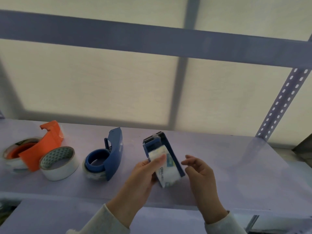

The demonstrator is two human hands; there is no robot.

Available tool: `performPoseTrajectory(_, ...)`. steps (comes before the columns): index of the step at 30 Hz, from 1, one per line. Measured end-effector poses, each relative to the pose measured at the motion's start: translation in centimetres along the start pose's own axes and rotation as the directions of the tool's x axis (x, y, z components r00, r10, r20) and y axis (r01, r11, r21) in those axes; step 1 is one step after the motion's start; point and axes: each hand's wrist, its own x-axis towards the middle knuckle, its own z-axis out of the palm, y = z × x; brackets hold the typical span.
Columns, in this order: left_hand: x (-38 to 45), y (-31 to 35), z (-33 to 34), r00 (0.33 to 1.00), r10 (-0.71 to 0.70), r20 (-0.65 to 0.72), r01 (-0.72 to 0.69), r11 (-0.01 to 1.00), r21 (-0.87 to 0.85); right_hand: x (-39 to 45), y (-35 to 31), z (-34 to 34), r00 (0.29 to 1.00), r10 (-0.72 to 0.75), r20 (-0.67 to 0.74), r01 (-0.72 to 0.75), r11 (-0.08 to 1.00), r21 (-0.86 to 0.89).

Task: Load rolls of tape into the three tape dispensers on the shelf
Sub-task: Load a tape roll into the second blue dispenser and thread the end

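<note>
My left hand [143,173] grips a dark blue tape dispenser [172,154] with a clear tape roll [166,171] seated in it, thumb pressed on the roll. My right hand [200,173] hovers just right of the dispenser, fingers loosely bent, holding nothing. A second blue dispenser [113,152] lies on the shelf [228,166] with a clear roll [92,174] around its hub. At the left an orange dispenser [42,146] holds another clear roll [11,159].
A loose white tape roll [59,162] with a patterned inner core stands between the orange and blue dispensers. A perforated shelf post [280,107] rises at the right. A blue crossbeam [152,39] runs overhead. The shelf's front edge [67,195] is near my wrists.
</note>
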Motion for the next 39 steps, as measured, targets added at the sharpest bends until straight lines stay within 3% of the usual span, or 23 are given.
performPoseTrajectory(3, -0.6, 0.2, -0.9, 1.0, 0.019, 0.02, -0.021, 0.991, 0.131, 0.0, -2.3, -0.4, 0.971, -0.238, -0.007, 0.236, 0.963, -0.128)
performPoseTrajectory(5, -1.0, 0.3, -1.1, 0.998, 0.009, 0.067, -0.023, 0.978, 0.209, 0.4, -3.5, -0.2, 0.925, -0.37, 0.086, 0.379, 0.907, -0.18)
performPoseTrajectory(7, -1.5, 0.2, -1.2, 0.993, -0.021, 0.116, -0.011, 0.962, 0.274, 1.1, -4.4, 0.3, 0.892, -0.403, 0.206, 0.445, 0.861, -0.245)
performPoseTrajectory(9, -1.8, 0.1, -1.3, 0.987, -0.044, 0.152, -0.005, 0.95, 0.312, 1.5, -5.0, 0.8, 0.887, -0.371, 0.275, 0.448, 0.837, -0.314)
performPoseTrajectory(12, -2.1, 0.2, -1.4, 0.984, -0.053, 0.17, -0.007, 0.942, 0.335, 2.1, -5.3, 1.2, 0.885, -0.403, 0.231, 0.463, 0.805, -0.369)
performPoseTrajectory(24, -2.3, 0.7, -2.0, 0.97, -0.136, 0.202, 0.016, 0.865, 0.502, 3.7, -7.5, 0.9, 0.916, -0.388, 0.101, 0.4, 0.867, -0.298)
performPoseTrajectory(31, -2.1, 0.5, -1.1, 0.989, -0.079, 0.127, 0.013, 0.892, 0.453, 3.8, -7.9, 1.6, 0.924, -0.348, 0.157, 0.379, 0.885, -0.269)
performPoseTrajectory(39, -2.5, 0.3, -1.0, 0.986, -0.091, 0.138, 0.01, 0.867, 0.497, 4.9, -8.1, 1.8, 0.936, -0.339, 0.1, 0.353, 0.902, -0.247)
